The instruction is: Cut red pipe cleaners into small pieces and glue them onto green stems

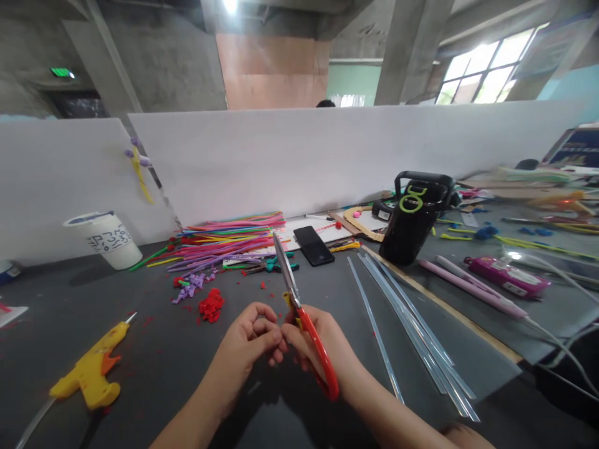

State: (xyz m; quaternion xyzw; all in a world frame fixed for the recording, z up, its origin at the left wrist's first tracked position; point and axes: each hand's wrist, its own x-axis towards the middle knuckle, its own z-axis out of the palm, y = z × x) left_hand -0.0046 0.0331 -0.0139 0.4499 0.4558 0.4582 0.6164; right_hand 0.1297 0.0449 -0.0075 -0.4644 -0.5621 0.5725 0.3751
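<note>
My right hand (334,343) is wrapped around red-handled scissors (287,271), whose metal blades point up and away from me, close together. Thumb and fingers of my left hand (250,343) are pinched together, its fingertips meeting those of the right. Whatever sits between the fingertips is too small or hidden to make out. Beyond my left hand lies a pile of small red pieces (212,305), and behind it are purple cut pieces (191,287). A few red crumbs are scattered around the pile.
At the left lie a yellow glue gun (91,368) and a white cup (110,240). Colourful pipe cleaners (224,240), pliers (274,264) and a phone (314,245) lie farther back. On the right are clear glue sticks (412,324), a black bottle (410,218) and a pink styling iron (472,290).
</note>
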